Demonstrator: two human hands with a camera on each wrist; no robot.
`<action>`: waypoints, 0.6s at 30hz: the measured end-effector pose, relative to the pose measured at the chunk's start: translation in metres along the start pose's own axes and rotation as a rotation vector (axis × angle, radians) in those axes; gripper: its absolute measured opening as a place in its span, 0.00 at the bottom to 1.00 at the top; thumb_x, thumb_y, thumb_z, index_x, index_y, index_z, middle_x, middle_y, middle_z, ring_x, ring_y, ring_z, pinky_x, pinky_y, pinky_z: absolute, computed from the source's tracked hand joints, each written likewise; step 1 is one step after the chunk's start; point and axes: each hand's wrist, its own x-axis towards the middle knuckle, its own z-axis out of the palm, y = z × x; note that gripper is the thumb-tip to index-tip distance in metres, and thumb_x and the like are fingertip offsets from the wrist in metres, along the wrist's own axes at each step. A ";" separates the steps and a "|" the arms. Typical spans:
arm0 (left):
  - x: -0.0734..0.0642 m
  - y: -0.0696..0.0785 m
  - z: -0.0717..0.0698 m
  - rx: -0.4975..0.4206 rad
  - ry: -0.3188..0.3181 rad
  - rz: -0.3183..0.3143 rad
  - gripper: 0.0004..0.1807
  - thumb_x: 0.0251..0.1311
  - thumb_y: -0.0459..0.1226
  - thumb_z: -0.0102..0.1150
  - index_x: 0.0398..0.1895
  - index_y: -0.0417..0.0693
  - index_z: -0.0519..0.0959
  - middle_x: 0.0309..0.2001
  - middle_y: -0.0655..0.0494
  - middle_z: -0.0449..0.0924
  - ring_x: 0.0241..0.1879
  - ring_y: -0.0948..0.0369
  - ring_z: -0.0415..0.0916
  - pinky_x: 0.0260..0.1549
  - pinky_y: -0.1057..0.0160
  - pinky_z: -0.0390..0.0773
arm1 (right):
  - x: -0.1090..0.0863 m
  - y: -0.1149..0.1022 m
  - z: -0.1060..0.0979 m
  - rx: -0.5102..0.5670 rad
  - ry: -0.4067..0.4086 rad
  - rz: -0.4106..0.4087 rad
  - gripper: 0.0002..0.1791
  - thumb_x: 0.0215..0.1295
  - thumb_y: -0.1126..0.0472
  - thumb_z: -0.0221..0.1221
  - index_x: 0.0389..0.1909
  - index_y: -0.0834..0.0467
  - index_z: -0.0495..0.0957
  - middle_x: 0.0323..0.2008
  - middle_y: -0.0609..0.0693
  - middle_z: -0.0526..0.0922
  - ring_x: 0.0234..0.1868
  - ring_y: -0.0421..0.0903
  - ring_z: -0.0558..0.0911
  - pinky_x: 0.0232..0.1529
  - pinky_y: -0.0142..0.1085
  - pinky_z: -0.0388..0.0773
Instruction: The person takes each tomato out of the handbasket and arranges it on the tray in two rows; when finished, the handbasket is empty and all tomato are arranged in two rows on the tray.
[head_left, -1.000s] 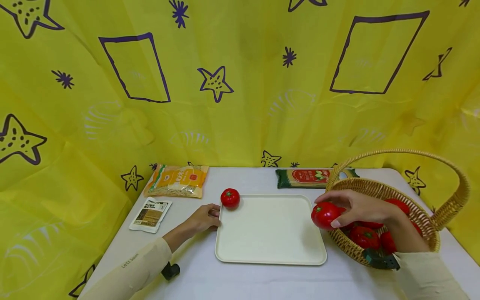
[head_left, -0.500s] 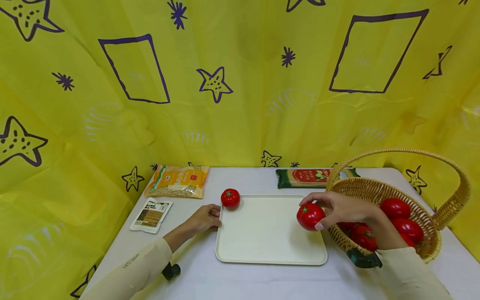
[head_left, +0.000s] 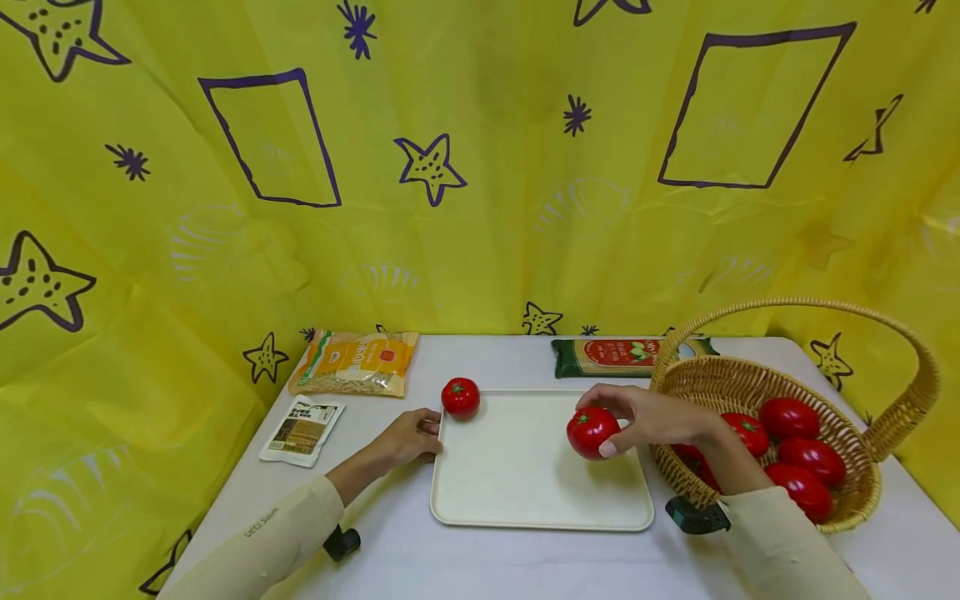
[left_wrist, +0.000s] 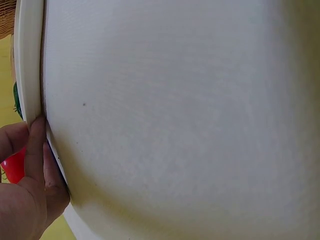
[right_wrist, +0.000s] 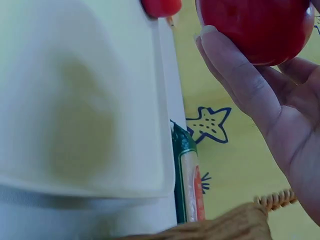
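Note:
My right hand (head_left: 648, 417) grips a red tomato (head_left: 590, 433) above the right part of the white tray (head_left: 525, 500). In the right wrist view the held tomato (right_wrist: 260, 30) shows at the top, with fingers around its lower side. My left hand (head_left: 408, 437) pinches the tray's left rim; the left wrist view shows thumb and finger at that rim (left_wrist: 31, 65). Another tomato (head_left: 461, 397) sits in the tray's far left corner. To the right stands a wicker basket (head_left: 693, 379) holding several red tomatoes (head_left: 789, 417), partly hidden by my right forearm.
A yellow noodle bag (head_left: 356, 362) and a small white packet (head_left: 302, 431) lie left of the tray. Behind the tray lies a green-and-red packet (head_left: 615, 357). The basket's tall handle (head_left: 810, 305) arches up at the right. A yellow curtain (head_left: 487, 250) hangs behind the table.
My right hand has carried the tomato left, from the basket's edge to above the tray. More tomatoes in the basket now show. My left hand has stayed at the rim.

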 end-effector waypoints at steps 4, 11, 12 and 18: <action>-0.001 0.000 -0.001 0.007 -0.006 0.009 0.28 0.51 0.22 0.66 0.59 0.31 0.73 0.42 0.45 0.76 0.38 0.57 0.76 0.37 0.61 0.86 | 0.007 0.000 0.003 -0.027 0.034 0.016 0.28 0.65 0.58 0.64 0.62 0.61 0.68 0.56 0.60 0.77 0.55 0.58 0.76 0.50 0.39 0.84; -0.001 0.000 -0.001 -0.001 -0.018 0.021 0.29 0.51 0.23 0.66 0.60 0.29 0.72 0.43 0.44 0.75 0.39 0.56 0.75 0.38 0.61 0.86 | 0.018 0.002 0.007 -0.015 0.072 0.012 0.27 0.63 0.58 0.65 0.61 0.61 0.70 0.57 0.60 0.76 0.55 0.55 0.77 0.50 0.38 0.83; -0.001 -0.001 -0.002 0.004 -0.018 0.022 0.29 0.51 0.23 0.66 0.60 0.29 0.72 0.43 0.44 0.75 0.39 0.56 0.75 0.38 0.61 0.86 | 0.020 0.003 0.007 -0.014 0.071 0.012 0.28 0.62 0.58 0.65 0.62 0.61 0.70 0.58 0.60 0.76 0.55 0.55 0.77 0.50 0.38 0.83; 0.000 -0.002 -0.001 -0.004 -0.011 0.007 0.28 0.52 0.22 0.65 0.60 0.30 0.72 0.43 0.44 0.76 0.38 0.56 0.76 0.39 0.61 0.86 | 0.028 0.004 0.010 -0.036 0.049 0.034 0.36 0.59 0.58 0.66 0.67 0.65 0.68 0.59 0.61 0.76 0.57 0.56 0.76 0.51 0.38 0.82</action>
